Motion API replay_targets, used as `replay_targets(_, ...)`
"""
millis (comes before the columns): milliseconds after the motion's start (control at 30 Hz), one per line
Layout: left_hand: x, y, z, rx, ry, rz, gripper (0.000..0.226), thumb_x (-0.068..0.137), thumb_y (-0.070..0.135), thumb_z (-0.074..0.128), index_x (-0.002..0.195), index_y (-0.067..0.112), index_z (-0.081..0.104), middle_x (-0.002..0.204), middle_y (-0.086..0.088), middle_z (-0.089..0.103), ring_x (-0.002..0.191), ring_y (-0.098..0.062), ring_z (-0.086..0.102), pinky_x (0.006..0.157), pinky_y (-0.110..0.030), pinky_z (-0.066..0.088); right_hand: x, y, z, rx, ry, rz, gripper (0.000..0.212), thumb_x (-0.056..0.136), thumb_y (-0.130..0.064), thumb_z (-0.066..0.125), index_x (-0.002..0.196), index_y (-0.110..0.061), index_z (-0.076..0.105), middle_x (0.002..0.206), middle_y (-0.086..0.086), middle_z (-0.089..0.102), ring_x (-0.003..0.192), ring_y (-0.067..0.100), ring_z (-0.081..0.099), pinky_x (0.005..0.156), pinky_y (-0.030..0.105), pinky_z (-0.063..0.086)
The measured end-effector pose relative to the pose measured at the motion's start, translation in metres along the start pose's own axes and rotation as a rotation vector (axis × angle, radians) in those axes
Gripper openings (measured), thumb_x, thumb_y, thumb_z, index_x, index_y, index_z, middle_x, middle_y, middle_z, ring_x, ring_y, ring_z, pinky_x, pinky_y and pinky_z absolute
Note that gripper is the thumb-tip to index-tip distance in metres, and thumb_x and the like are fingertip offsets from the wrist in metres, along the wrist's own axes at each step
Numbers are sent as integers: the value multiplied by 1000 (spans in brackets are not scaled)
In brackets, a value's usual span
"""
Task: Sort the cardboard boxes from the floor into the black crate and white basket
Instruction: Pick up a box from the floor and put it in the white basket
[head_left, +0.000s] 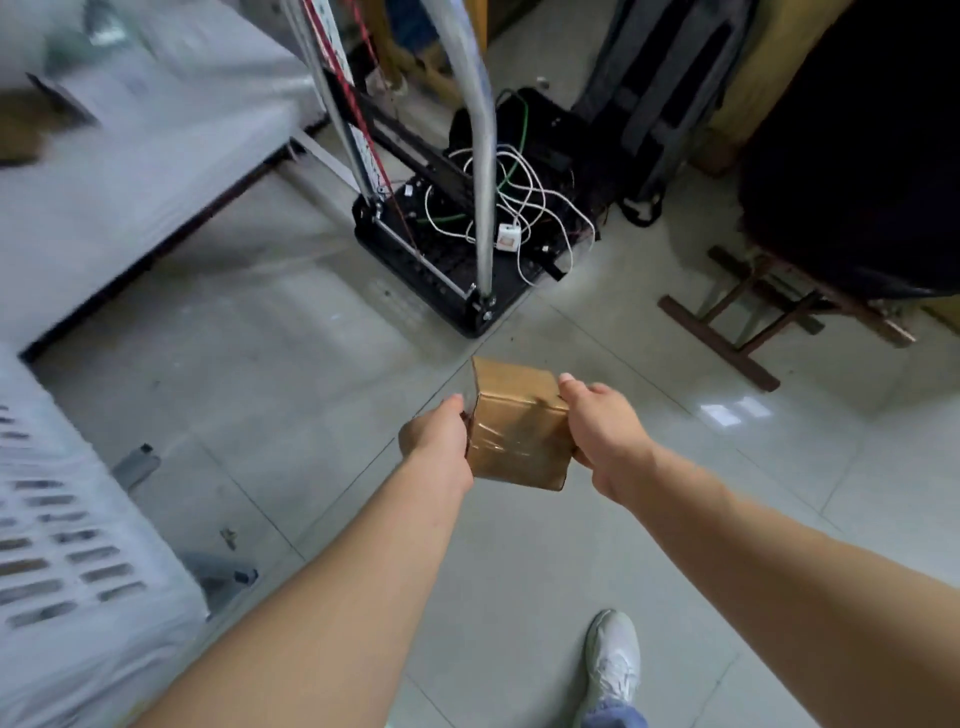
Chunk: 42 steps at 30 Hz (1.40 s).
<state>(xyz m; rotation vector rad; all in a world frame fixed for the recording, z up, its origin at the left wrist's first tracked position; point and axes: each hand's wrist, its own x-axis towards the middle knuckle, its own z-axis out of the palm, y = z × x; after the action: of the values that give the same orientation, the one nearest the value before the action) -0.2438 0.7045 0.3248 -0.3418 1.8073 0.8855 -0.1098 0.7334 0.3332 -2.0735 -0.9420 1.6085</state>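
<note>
Clasping cardboard box (517, 426) between left hand (436, 439) and right hand (605, 441), arms outstretched, both grips closed.

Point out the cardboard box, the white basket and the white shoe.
cardboard box (519, 441): head view, taped brown face.
white basket (78, 566): head view, slotted side wall.
white shoe (613, 660): head view, laced upper.
</note>
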Motion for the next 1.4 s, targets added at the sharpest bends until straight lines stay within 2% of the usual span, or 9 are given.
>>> replay_targets(300, -200, 108, -109, -190, -14, 223, 32, 78, 33, 75, 74, 12, 51, 106, -15, 66, 86, -30, 64, 86, -48, 53, -200, -155, -8, 31, 6, -233, 24, 92, -36, 49, 84, -15, 59, 84, 4, 56, 78, 22, 51, 73, 31, 42)
replay_targets(433, -268, 136, -160, -159, -117, 338, 48, 71, 54, 74, 96, 16, 56, 107, -9, 64, 91, -27, 64, 80, -38, 54, -278, -202, -2, 16, 17, -377, 33, 91, -34, 51, 66, -13, 55, 69, 4, 53, 65, 20, 49, 66, 30, 41)
replay_targets(600, -329, 163, -225, -172, -81, 544, 68, 67, 45, 77, 121, 12, 53, 115, -11, 61, 96, -29, 63, 76, -40, 56, -346, -246, 28, 57, -98, -471, 19, 88, -24, 53, 91, -9, 64, 71, 4, 50, 62, 20, 46, 56, 28, 37)
replay_targets(700, -354, 177, -267, -233, -36, 638, 63, 65, 43, 76, 116, 12, 55, 107, -10, 64, 90, -25, 63, 61, -30, 52, -377, -268, 51, 41, -187, -484, 19, 89, -24, 50, 102, -12, 56, 74, 2, 47, 62, 17, 43, 53, 28, 34)
replay_targets(800, -366, 179, -310, -313, 24, 701, 49, 62, 40, 76, 102, 14, 63, 97, -8, 69, 83, -23, 67, 65, -32, 56, -403, -282, 75, 48, -323, -503, 10, 88, -22, 49, 88, -13, 53, 79, 3, 49, 71, 18, 46, 65, 32, 38)
replay_targets(900, -371, 167, -352, -414, 77, 714, 38, 61, 39, 75, 90, 17, 66, 88, -4, 71, 75, -19, 68, 53, -28, 55, -426, -285, 98, -10, -465, -549, 13, 88, -24, 52, 77, -17, 51, 80, 2, 52, 73, 17, 49, 70, 31, 42)
replay_targets(1100, -361, 126, -419, -613, 120, 688, 37, 61, 36, 79, 93, 22, 67, 101, -6, 71, 95, -25, 66, 80, -39, 55, -452, -262, 142, -129, -722, -418, 13, 86, -23, 60, 76, -18, 54, 69, 0, 55, 60, 12, 50, 50, 23, 36)
replay_targets(1267, -340, 108, -463, -728, 137, 624, 52, 75, 48, 74, 114, 18, 57, 96, 3, 68, 85, -15, 63, 55, -27, 51, -463, -240, 191, -243, -783, -364, 12, 87, -21, 61, 78, -15, 54, 70, 4, 54, 60, 17, 51, 51, 26, 39)
replay_targets(1400, -305, 107, -491, -684, 235, 519, 59, 78, 56, 66, 120, 16, 54, 114, -4, 63, 99, -24, 60, 86, -43, 52, -462, -222, 231, -299, -755, -327, 12, 86, -18, 61, 82, -8, 55, 67, 8, 56, 51, 19, 56, 41, 21, 41)
